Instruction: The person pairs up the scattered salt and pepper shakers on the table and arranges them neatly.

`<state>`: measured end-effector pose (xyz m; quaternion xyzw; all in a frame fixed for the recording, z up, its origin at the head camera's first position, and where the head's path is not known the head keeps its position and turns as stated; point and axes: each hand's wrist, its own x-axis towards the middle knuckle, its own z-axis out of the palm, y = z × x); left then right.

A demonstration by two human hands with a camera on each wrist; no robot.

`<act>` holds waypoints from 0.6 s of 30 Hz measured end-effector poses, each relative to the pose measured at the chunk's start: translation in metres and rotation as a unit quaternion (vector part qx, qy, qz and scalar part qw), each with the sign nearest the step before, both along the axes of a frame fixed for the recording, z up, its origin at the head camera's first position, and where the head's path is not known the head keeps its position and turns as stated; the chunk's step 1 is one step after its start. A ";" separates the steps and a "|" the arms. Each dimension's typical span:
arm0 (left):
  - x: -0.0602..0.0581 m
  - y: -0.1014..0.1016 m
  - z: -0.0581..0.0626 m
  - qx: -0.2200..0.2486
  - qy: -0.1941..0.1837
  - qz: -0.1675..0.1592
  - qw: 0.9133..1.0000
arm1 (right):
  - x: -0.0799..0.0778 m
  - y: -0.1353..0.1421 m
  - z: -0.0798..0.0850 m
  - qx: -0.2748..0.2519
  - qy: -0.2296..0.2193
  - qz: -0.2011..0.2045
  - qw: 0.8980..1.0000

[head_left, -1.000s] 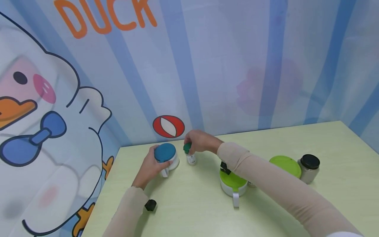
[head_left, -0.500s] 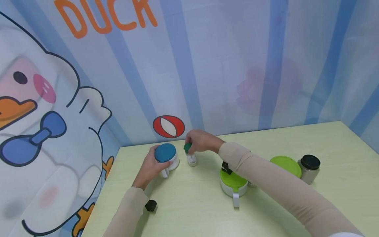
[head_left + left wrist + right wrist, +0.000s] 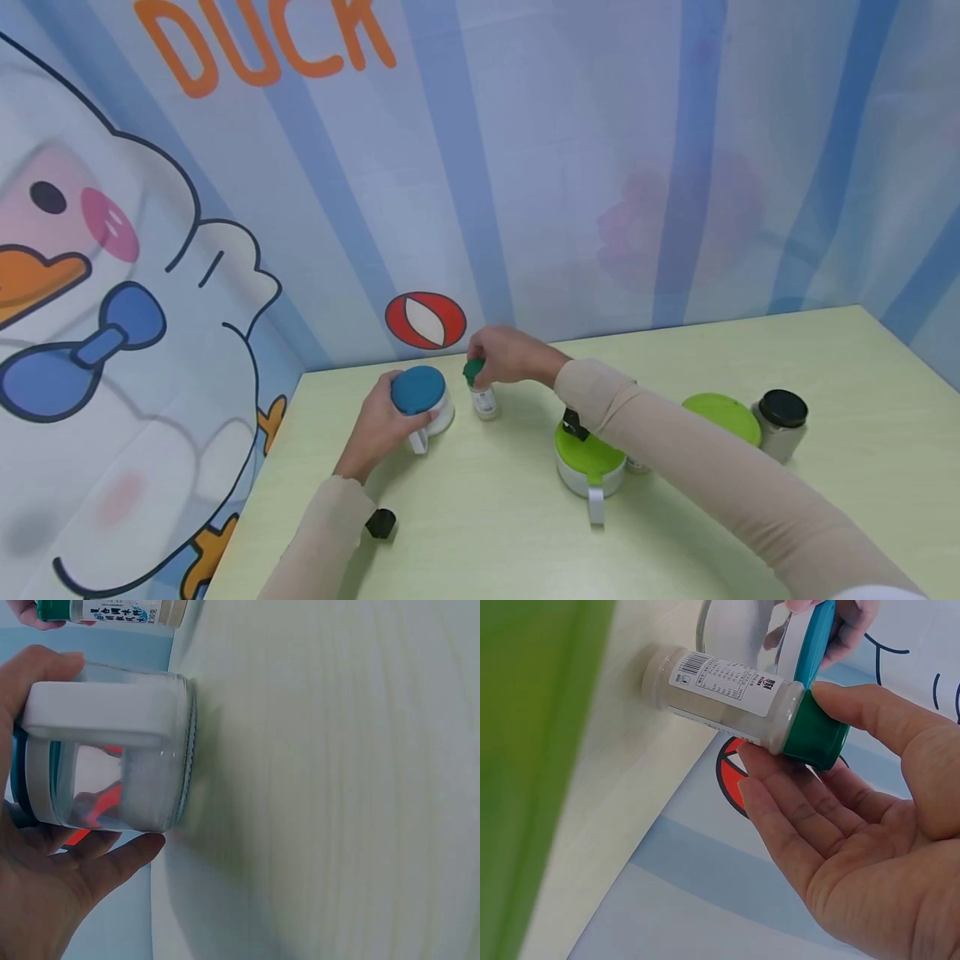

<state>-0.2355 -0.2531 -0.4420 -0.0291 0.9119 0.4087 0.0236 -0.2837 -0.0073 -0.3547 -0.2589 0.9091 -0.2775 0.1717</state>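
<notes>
Toward the back left of the table my left hand holds a clear storage jar with a blue lid and a white handle. Thumb and fingers wrap its sides in the left wrist view, and its base is at the table. Just right of it stands a small seasoning bottle, upright, with a white printed label and pale contents. My right hand pinches its green cap, thumb on one side and fingers on the other.
A green-lidded jar with a white handle stands mid-table, a black cap overlapping its lid. Behind my right forearm show another green lid and a black-lidded jar. A small black object lies by my left sleeve. A printed backdrop rises behind.
</notes>
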 end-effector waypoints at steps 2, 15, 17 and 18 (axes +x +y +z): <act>0.001 0.000 0.000 -0.003 0.001 0.001 1.000 | 0.001 0.000 0.001 -0.002 0.000 -0.001 1.000; 0.011 0.001 0.006 -0.018 0.007 0.003 1.000 | 0.010 0.005 0.007 -0.020 0.000 0.001 1.000; 0.013 0.001 0.006 -0.018 0.011 0.001 1.000 | 0.011 0.007 0.008 -0.020 0.002 0.003 1.000; 0.014 0.001 0.007 -0.018 0.014 0.000 1.000 | 0.012 0.008 0.008 -0.022 0.002 0.004 1.000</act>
